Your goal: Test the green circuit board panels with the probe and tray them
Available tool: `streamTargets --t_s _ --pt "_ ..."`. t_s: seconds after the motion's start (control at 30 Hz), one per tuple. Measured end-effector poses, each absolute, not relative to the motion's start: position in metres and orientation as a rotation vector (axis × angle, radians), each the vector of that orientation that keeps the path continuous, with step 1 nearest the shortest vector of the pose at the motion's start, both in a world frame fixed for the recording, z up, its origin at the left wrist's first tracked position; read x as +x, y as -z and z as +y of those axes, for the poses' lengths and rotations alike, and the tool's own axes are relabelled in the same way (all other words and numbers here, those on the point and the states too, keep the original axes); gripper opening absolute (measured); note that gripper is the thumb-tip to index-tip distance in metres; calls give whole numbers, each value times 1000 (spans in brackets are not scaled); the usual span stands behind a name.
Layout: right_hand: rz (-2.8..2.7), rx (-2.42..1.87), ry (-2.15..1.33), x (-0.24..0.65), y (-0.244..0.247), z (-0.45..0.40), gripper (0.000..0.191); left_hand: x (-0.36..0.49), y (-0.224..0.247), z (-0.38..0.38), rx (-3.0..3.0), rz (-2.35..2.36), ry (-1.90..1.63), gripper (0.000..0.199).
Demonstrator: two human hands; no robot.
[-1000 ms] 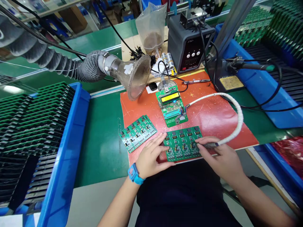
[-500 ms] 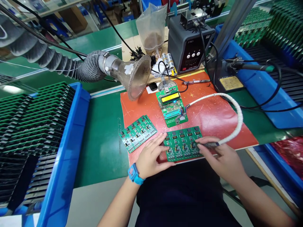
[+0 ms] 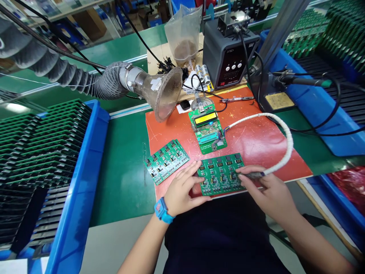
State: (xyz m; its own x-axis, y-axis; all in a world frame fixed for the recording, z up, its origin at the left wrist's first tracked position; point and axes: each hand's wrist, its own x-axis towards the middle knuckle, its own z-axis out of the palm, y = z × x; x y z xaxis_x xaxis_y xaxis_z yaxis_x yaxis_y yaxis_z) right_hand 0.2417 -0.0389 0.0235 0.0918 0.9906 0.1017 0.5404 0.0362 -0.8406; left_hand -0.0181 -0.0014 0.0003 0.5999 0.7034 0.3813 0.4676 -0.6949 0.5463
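A green circuit board (image 3: pixel 221 174) with a row of small digit displays lies flat before me. My left hand (image 3: pixel 182 186) rests at its left side, fingers spread and touching its edge, thumb stretched along the near edge. At the right end of the board my right hand (image 3: pixel 266 190) pinches a dark probe (image 3: pixel 252 175), its tip hidden by my fingers near the board's components. A white wrapped cable (image 3: pixel 288 142) arcs from the probe to a programmer board (image 3: pixel 207 127) with a lit yellow display. Left of my left hand lies a small stack of similar circuit boards (image 3: pixel 167 161).
An orange-red mat (image 3: pixel 256 129) covers the bench. A fume extraction funnel (image 3: pixel 168 95) hangs at the back left. Behind stands a dark soldering station (image 3: pixel 230 53). Blue bins of boards flank me, one on the left (image 3: pixel 82 163) and one at right (image 3: pixel 316 125).
Both hands, the probe and the boards keep nearly the same places. The whole view has shifted very slightly.
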Motion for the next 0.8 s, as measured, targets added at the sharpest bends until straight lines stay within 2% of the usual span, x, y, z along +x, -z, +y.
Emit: streamTargets --t_s 0.8 --pt "-1616 -1580 -657 243 -24 -38 8 -18 2 -1 2439 944 -829 50"
